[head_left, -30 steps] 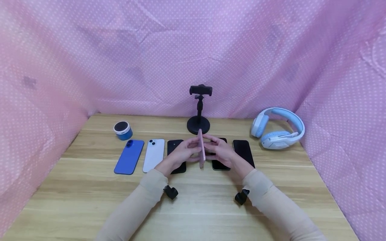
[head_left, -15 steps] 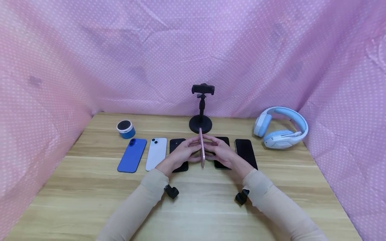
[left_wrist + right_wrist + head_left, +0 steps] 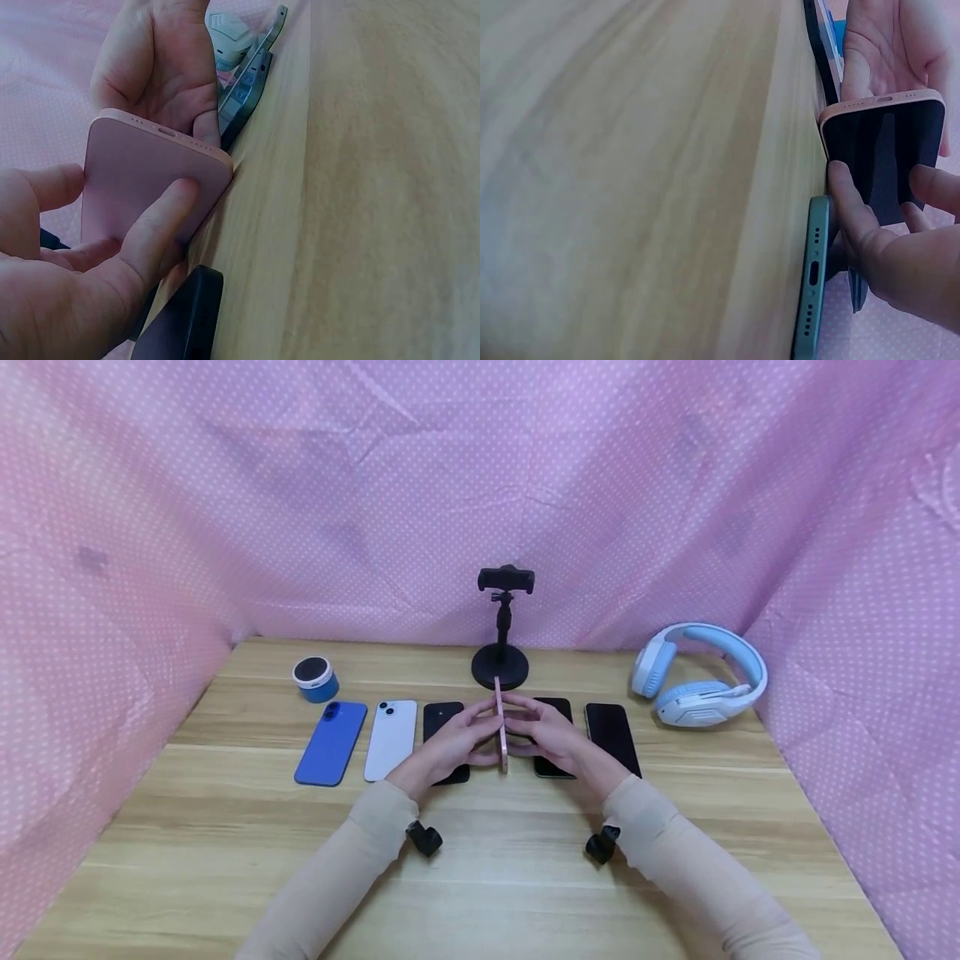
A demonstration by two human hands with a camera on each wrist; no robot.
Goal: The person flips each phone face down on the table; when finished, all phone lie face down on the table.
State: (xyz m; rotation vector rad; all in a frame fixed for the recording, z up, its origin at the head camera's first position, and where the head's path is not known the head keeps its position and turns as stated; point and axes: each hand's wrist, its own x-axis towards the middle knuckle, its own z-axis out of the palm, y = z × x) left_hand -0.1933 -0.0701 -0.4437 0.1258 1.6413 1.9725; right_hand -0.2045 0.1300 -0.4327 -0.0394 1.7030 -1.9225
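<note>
A pink phone (image 3: 500,731) stands on its long edge on the wooden table (image 3: 225,827), held between both hands. My left hand (image 3: 480,727) grips its pink back (image 3: 150,187) with thumb and fingers. My right hand (image 3: 525,722) holds the dark screen side (image 3: 885,157), the thumb low near the table. The phone's lower edge touches the wood. A black phone (image 3: 442,718) lies partly under the left hand. A dark green phone (image 3: 814,285) lies partly under the right hand.
A blue phone (image 3: 332,742) and a white phone (image 3: 391,739) lie left of the hands, and a black phone (image 3: 611,735) lies to the right. Behind stand a black phone stand (image 3: 501,627), a small blue speaker (image 3: 315,679) and blue-white headphones (image 3: 701,677). Pink cloth walls surround the table.
The pink phone has turned slightly more edge-on and upright between the hands. Both hands keep their hold and have hardly moved.
</note>
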